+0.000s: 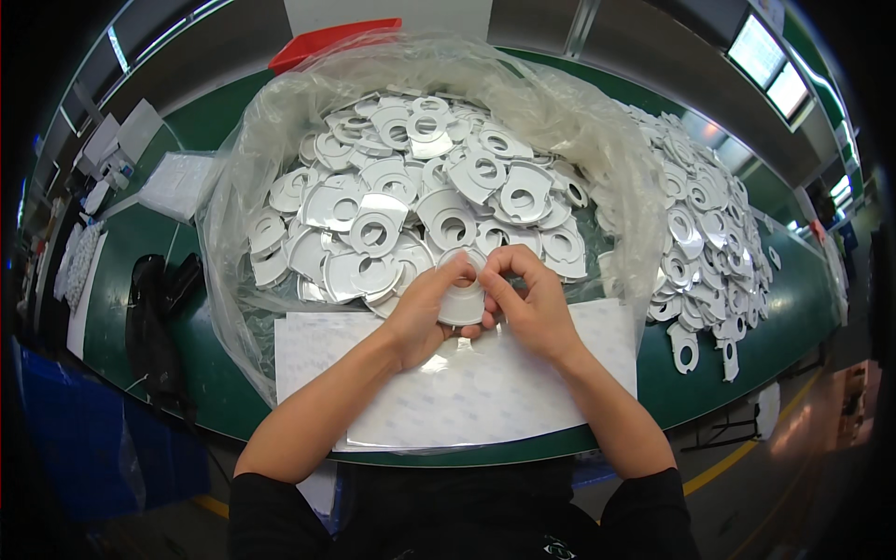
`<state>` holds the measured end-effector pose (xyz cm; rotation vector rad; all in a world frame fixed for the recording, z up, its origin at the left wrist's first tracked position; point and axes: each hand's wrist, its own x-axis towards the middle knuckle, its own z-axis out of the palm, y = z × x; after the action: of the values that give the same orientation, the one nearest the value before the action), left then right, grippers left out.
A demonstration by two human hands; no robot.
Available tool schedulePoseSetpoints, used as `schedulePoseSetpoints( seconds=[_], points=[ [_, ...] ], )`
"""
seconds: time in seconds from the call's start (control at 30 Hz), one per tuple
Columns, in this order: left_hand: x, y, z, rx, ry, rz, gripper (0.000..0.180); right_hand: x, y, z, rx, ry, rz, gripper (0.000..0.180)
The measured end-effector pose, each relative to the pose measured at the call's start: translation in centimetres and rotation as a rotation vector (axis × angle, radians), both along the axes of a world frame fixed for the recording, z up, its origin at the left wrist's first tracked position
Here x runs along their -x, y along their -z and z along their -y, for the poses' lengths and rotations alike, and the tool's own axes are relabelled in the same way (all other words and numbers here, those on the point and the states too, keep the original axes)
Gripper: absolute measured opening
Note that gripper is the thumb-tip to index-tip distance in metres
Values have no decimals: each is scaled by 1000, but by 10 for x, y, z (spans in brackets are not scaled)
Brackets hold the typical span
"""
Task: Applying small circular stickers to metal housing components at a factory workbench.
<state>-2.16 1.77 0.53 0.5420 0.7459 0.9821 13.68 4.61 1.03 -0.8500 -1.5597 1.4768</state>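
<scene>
A white plastic part (pixel 461 306) with a round hole and a flared plate is held just above the front edge of the pile. My left hand (pixel 425 313) grips it from the left, thumb over the ring and fingers underneath. At its right rim my right hand (pixel 525 297) is closed, thumb and index finger pinched together against the part. Anything small between those fingertips cannot be made out. Beyond both hands lies a heap of similar white plastic parts (pixel 375 233) on a clear plastic bag (pixel 238 205). Below my hands are white film-like sheets (pixel 448 401).
A second heap of white parts (pixel 702 229) lies on the green table (pixel 793 280) at the right. A red bin (pixel 336 42) stands at the back. At the left are a black strapped object (pixel 159 317) and a flat white packet (pixel 177 182).
</scene>
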Motion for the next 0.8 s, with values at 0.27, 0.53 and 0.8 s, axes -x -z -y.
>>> schedulePoseSetpoints(
  seconds=[0.27, 0.53, 0.8],
  points=[
    [-1, 0, 2, -66, 3, -29, 16, -4, 1, -4, -647, 165, 407, 9],
    [-3, -1, 5, -111, 34, -92, 31, -2, -10, -1, 36, 129, 35, 16],
    [-5, -2, 8, -217, 99, -196, 45, -2, -19, 1, -57, 225, 192, 16]
  ],
)
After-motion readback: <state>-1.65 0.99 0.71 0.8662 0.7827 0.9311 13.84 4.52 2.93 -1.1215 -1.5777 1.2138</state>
